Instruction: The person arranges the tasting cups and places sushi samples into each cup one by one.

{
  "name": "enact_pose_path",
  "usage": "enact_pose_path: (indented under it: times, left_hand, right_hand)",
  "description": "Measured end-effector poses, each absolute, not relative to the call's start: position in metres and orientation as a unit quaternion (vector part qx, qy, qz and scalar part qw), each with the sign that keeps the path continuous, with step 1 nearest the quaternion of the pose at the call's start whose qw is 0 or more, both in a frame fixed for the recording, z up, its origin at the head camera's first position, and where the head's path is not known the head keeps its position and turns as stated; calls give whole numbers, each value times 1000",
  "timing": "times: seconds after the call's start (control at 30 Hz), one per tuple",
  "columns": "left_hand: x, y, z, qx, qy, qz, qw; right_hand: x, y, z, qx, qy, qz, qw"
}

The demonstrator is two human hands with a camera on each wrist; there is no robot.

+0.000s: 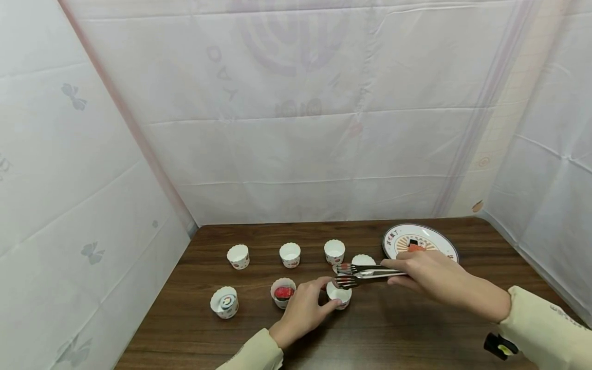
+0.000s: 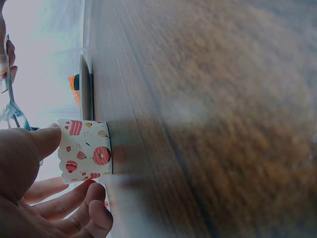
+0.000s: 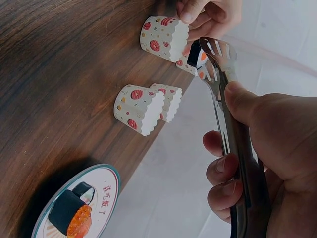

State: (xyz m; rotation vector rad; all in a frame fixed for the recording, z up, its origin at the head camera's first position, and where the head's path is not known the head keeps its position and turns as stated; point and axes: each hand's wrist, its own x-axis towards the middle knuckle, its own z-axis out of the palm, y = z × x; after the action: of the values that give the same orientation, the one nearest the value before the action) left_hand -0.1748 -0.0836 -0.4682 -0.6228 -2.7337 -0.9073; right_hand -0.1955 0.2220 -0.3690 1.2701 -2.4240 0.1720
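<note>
On the table, the left hand pinches a cup that could tip if the tongs, gripped by the right hand, knock it.

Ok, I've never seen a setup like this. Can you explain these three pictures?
There's no machine, just a person's two bare hands. The wide picture comes from a camera on the head; the other two come from cameras on the left and right wrists. On a dark brown wooden table stand scalloped white paper cups with red prints and a round white patterned plate bearing a black-and-orange sushi-like piece. The left hand holds one cup; the right hand grips silver metal tongs with fork-like tips. I can't tell whether the tongs hold anything.
</note>
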Motion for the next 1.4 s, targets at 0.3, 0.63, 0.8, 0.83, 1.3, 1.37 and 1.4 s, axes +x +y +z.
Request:
enact_pose_path:
  times: [0.3,0.63,0.8,0.83,1.3,1.37,1.4]
  left_hand:
    - [-175,-84,-468,-214,-922,-307,97]
    - [-175,-83,-468,-215,-922,-305,100]
    - [-175,-83,-468,-216,-922,-304,105]
    - [-175,-83,-468,-216,-922,-304,106]
    - [-176,-83,-468,-216,-922,-303,105]
    - [-176,-83,-468,-215,-922,-305,103]
    - [-176,-83,-468,-214,-922,-305,104]
  right_hand:
    - [-195,220,-372,445,-873,67,185]
    - [-195,218,-371,445,-873,59,189]
    - [-194,217,-371,442,-876,57,185]
    - [-194,217,-371,441,-876,57,185]
    - [-196,220,-374,442,-870,53,213]
    - [-196,221,-374,441,-870,54,213]
    - [-196,221,-375,441,-871,55,212]
